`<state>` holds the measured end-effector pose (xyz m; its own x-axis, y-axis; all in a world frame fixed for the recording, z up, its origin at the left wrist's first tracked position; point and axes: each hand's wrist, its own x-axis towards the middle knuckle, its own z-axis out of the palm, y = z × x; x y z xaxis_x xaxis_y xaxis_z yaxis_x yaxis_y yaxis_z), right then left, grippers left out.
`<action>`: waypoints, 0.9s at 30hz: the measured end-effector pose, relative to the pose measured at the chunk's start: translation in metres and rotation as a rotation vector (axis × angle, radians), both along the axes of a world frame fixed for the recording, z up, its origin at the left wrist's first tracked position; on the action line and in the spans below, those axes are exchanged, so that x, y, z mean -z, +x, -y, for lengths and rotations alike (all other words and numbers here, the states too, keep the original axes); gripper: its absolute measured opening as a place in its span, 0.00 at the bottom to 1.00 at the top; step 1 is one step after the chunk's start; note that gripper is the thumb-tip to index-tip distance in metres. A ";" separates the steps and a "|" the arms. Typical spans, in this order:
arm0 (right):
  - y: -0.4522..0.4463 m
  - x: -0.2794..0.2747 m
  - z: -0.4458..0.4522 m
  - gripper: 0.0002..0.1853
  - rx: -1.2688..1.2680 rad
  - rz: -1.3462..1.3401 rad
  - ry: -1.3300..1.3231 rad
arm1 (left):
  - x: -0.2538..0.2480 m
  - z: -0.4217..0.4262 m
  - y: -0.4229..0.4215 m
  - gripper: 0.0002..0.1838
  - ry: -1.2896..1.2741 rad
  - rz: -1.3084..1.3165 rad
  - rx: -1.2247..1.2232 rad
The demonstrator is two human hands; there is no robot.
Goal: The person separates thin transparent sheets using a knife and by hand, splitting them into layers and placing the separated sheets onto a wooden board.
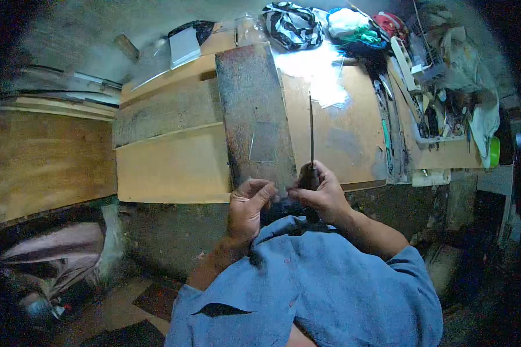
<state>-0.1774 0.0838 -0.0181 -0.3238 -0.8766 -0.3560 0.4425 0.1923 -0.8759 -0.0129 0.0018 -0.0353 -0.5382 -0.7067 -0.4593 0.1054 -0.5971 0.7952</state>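
My right hand [328, 199] is closed around the dark handle of a long, thin-shafted tool [311, 133]. Its shaft points away from me over the table; whether it is a screwdriver or a slim file I cannot tell. Close by on the left, my left hand [250, 209] has its thumb and fingers pressed together, and anything between them is too small to make out. Just beyond both hands lies a long, worn grey board [250, 81], running away from me. On it rests a small, clear rectangular pane [263, 141].
Beneath the board is a wooden table [173, 173], with a second worn plank [168, 113] lying crosswise at left. A crate of tools [443, 118] stands at right. Bags [295, 26] sit at the back beside bright light. A white block [184, 46] lies at back left.
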 end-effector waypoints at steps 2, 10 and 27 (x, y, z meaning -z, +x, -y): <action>-0.001 0.000 0.003 0.15 0.005 0.026 0.050 | 0.000 -0.001 0.007 0.04 -0.027 0.059 0.130; -0.008 0.012 0.005 0.12 -0.118 -0.281 0.039 | -0.010 0.003 0.005 0.06 -0.072 0.097 0.269; -0.044 -0.027 -0.039 0.14 -0.465 -0.645 0.150 | -0.008 0.027 0.009 0.14 0.039 0.057 -0.030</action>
